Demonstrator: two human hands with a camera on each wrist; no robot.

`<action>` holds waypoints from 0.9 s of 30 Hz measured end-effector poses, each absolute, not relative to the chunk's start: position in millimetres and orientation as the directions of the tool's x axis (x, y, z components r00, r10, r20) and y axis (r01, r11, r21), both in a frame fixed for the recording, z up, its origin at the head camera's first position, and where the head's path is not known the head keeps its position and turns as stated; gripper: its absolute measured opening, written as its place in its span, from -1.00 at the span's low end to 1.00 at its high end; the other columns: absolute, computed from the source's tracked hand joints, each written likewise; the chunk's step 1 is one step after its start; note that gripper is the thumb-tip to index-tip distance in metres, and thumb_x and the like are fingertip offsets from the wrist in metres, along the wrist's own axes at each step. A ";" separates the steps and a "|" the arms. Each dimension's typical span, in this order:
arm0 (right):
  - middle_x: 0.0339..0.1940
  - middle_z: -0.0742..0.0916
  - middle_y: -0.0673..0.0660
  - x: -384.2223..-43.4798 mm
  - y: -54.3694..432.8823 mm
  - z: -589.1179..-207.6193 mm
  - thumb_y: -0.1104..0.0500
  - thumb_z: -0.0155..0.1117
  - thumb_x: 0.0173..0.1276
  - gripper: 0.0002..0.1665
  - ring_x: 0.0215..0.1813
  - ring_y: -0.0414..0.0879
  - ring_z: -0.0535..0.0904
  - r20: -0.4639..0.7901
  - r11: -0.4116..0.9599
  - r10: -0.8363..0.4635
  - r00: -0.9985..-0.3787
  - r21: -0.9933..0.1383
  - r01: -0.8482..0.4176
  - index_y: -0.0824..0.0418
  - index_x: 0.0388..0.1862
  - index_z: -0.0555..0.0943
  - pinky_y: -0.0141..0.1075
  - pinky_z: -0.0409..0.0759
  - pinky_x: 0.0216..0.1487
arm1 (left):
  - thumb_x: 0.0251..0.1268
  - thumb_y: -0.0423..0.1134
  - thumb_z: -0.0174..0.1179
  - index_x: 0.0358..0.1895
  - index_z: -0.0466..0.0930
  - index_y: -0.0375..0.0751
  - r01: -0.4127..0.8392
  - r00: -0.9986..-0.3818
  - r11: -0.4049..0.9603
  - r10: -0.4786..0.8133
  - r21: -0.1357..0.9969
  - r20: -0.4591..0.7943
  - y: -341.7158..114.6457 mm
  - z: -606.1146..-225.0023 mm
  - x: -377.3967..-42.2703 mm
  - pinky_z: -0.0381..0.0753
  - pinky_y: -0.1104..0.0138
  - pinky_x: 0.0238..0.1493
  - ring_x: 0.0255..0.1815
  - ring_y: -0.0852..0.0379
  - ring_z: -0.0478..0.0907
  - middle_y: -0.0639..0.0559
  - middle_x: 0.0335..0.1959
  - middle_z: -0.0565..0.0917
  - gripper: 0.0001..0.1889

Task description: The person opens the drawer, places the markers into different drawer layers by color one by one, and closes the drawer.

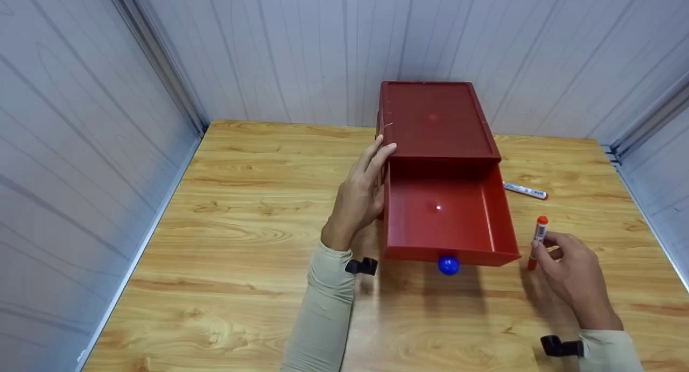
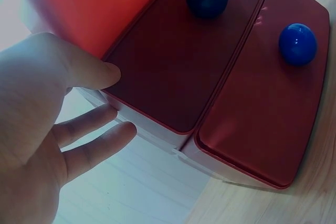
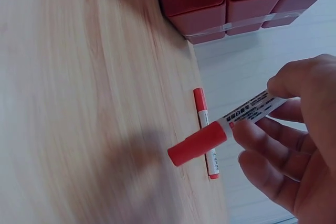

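A red drawer cabinet [image 1: 436, 119] has its top drawer [image 1: 438, 216] pulled out, and the drawer holds nothing. A blue ball knob [image 1: 448, 265] sits on the drawer's front. My left hand [image 1: 355, 197] rests against the cabinet's left side with fingers extended; in the left wrist view its thumb [image 2: 97, 74] touches the edge of a lower drawer front [image 2: 173, 61]. Right of the drawer, my right hand [image 1: 573, 272] pinches a red marker [image 1: 540, 229] above the table, its red cap [image 3: 197, 142] tilted down. A second red marker [image 1: 525, 190] lies on the table beside the cabinet.
The cabinet stands on a wood-grain table [image 1: 242, 243] near the pale back wall [image 1: 301, 54]. Two lower drawers with blue knobs [image 2: 297, 44] are closed. Side walls border the table on the left and right.
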State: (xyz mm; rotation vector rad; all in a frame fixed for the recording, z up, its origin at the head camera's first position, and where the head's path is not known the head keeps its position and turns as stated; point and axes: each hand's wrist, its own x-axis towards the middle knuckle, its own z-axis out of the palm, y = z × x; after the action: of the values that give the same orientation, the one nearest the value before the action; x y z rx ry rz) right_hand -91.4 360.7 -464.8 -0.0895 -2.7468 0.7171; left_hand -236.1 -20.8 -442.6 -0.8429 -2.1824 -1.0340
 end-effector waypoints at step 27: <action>-0.29 0.74 -0.05 -80.7 343.4 -454.1 0.15 0.20 0.51 -0.70 -0.30 -0.23 0.72 0.127 0.448 0.337 -0.933 -0.893 0.040 0.34 0.06 0.51 -0.36 0.67 -0.35 | 0.20 -0.55 0.20 0.53 0.22 0.12 0.735 -0.639 0.498 0.280 0.460 0.717 -18.7 -443.6 -236.8 0.60 0.19 -0.01 0.43 0.07 0.30 -0.04 0.51 0.27 -0.17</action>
State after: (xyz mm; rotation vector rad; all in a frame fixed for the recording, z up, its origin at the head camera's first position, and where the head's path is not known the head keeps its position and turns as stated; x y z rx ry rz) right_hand -80.7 343.4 -454.1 -0.3243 -2.4155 1.4792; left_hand -236.8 -18.7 -443.6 -0.8299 -2.1764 -1.0474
